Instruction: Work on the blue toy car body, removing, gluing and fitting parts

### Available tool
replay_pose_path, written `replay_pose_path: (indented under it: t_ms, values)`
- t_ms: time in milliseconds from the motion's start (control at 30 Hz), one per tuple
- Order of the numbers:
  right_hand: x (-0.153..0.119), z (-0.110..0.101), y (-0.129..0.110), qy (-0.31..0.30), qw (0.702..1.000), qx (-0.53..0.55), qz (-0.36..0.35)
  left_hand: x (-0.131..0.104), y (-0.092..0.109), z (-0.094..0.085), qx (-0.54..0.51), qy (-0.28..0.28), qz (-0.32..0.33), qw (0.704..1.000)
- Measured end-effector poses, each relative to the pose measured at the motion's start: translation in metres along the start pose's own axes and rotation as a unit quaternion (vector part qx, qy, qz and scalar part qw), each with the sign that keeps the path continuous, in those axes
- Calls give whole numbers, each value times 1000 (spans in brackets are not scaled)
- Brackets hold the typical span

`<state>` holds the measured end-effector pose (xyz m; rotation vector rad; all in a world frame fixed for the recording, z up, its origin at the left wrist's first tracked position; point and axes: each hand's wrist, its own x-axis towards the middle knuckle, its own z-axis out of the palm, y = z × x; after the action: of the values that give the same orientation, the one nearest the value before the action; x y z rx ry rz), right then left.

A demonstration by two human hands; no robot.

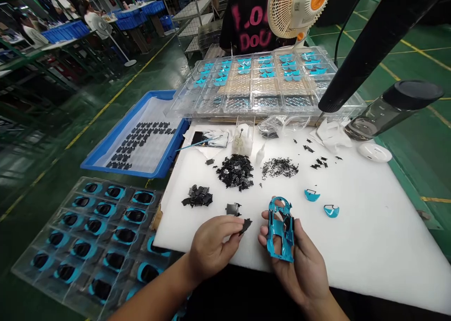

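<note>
My left hand (214,243) pinches a small flat black plastic part (245,225) between thumb and fingertips, just above the white foam tabletop. In my right hand (305,269) rests a blue toy car body (281,232), its openings facing up, with fingers along one side and the thumb along the other. A single black part (233,209) lies on the foam just beyond my left fingertips. Two small blue car pieces (312,195) sit to the right of the car body. Behind my left hand is a small heap of black parts (199,196).
A larger heap of black parts (236,171) and tiny black bits (281,167) lie mid-table. Clear compartment trays (259,100) and a fan (299,9) stand at the back. To the left are a blue tray (141,174) and a tray of car bodies (95,227). A bottle (391,107) stands right.
</note>
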<state>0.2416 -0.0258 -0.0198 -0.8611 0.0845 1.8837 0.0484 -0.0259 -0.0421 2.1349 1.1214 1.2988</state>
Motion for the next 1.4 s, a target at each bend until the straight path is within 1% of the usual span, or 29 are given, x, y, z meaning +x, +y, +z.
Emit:
replay_pose_path:
  t_ms: [33, 100, 200, 267, 333, 400, 567, 733, 867, 967, 1233, 1400]
  values:
    - [0, 0, 0, -3, 1000, 1, -2, 0, 0, -1, -19, 7, -24, 1000]
    - [0, 0, 0, -9, 1000, 3, -5, 2, 2, -2, -78, 30, -94, 992]
    - [0, 0, 0, -10, 1000, 6, -6, 5, 6, -3, -196, 69, -204, 957]
    - [0, -2, 0, -8, 1000, 10, -5, 6, 7, -3, -243, 85, -233, 938]
    - [1, -3, -1, -6, 1000, 20, -1, 5, 7, -2, -253, 96, -232, 934]
    - [3, -5, -2, -3, 999, 32, 6, 2, 6, -2, -248, 95, -218, 939]
    - [3, -6, -5, 2, 998, 59, 29, -5, 3, -1, -227, 62, -172, 956]
    - [3, -7, -7, -15, 997, 66, 43, -5, 2, -2, -199, 50, -175, 963]
    - [4, -9, -6, -50, 996, 66, 39, -6, 0, -2, -179, 41, -174, 967]
    - [4, -10, -4, -65, 995, 65, 37, -7, -1, -3, -168, 36, -173, 970]
    - [0, -10, 1, -72, 997, 26, -6, -11, -3, -4, -130, 40, -179, 974]
    - [1, -14, 5, -82, 996, 19, -21, -11, -2, -4, -123, 41, -176, 976]
